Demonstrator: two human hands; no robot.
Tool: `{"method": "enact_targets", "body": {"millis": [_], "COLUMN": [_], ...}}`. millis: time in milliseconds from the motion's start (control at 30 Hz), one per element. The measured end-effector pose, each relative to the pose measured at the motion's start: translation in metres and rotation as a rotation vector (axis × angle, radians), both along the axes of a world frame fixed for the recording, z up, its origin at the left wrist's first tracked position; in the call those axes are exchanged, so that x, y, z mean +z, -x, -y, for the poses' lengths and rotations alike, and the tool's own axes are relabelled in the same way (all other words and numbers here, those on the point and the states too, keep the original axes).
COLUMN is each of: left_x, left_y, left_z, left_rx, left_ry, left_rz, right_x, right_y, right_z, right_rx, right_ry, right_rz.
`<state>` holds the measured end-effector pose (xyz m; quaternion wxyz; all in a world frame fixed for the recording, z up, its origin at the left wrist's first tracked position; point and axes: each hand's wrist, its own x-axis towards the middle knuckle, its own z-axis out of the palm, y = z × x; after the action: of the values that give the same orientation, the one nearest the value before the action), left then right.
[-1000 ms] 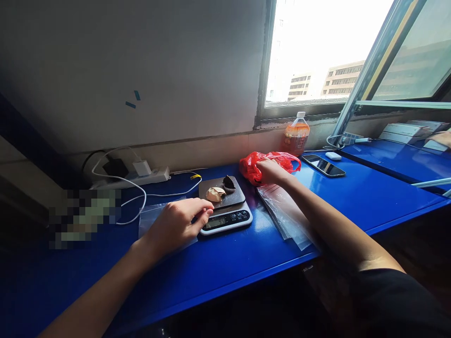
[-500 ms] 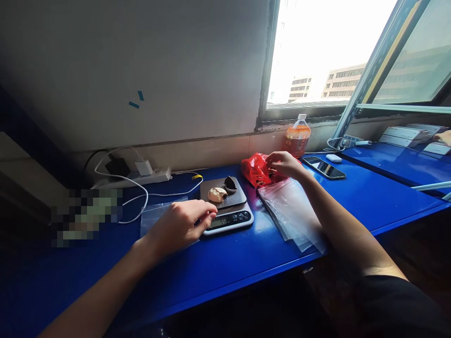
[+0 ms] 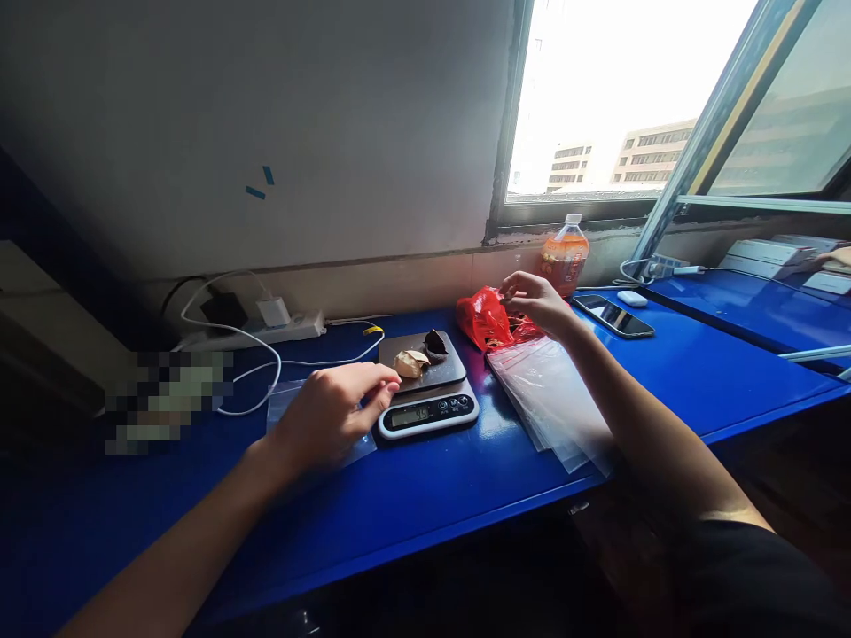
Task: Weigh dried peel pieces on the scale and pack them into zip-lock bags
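A kitchen scale (image 3: 399, 426) with a lit display stands on the blue table. On its metal plate lie a pale, papery piece (image 3: 410, 363) like a garlic clove and a dark, hollow shell-like piece (image 3: 435, 346). My left hand (image 3: 339, 406) hovers at the scale's left edge, fingers curled together, with nothing visible in them. My right hand (image 3: 537, 303) is over an open red plastic bag (image 3: 482, 321), its fingertips pinched at the bag's mouth. What they grip is too small to make out. Brown bits show inside the bag.
Clear plastic bags (image 3: 549, 399) lie stacked before the red bag; another clear bag (image 3: 355, 450) is partly under my left hand. A bottle (image 3: 565, 257), phone (image 3: 612, 316) and white earbud case (image 3: 631, 299) sit at right. A power strip (image 3: 299, 328) and cables are behind left.
My left hand has drawn back slightly to the left, off the scale's display. My right hand has lifted a little at the red bag, fingers more pinched.
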<state>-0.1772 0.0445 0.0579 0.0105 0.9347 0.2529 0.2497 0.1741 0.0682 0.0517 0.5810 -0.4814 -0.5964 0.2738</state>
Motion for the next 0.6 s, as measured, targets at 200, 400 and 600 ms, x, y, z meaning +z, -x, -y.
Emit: {"method": "enact_targets", "body": {"millis": [200, 400, 600], "left_x": [0.001, 0.001, 0.002], "left_y": [0.003, 0.001, -0.001], "left_z": [-0.004, -0.001, 0.0], "left_rx": [0.092, 0.088, 0.095], "left_ry": [0.024, 0.044, 0.046], "left_rz": [0.027, -0.014, -0.024], "right_x": [0.011, 0.001, -0.013], "right_y": [0.051, 0.085, 0.093], "right_z": [0.029, 0.038, 0.031], "right_rx": [0.265, 0.369, 0.238], "right_ry": [-0.11, -0.278, -0.364], "right_rz": [0.472, 0.722, 0.809]}}
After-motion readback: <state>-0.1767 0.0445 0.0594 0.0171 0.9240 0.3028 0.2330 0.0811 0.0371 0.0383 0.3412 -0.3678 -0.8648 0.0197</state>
